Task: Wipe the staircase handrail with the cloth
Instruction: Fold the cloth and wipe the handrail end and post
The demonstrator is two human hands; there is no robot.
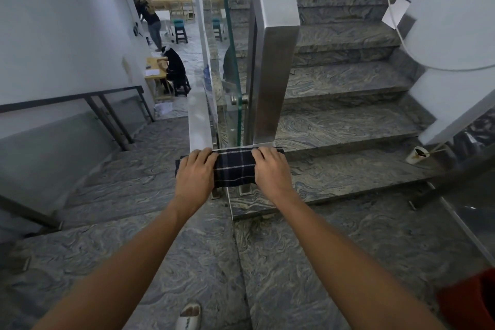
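We see the dark plaid cloth (234,170) draped over the short metal handrail (263,67) section at the turn of the staircase, between the descending and ascending flights. Our left hand (194,178) presses on the cloth's left end, fingers (203,157) curled over the far edge; our right hand (270,171) does likewise on the right end. A paper cup (416,155) stands on a step to the right.

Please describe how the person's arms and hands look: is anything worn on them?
Both forearms are bare, with no sleeves in view. The left hand and right hand wear no gloves; no watch, ring or bracelet is visible.
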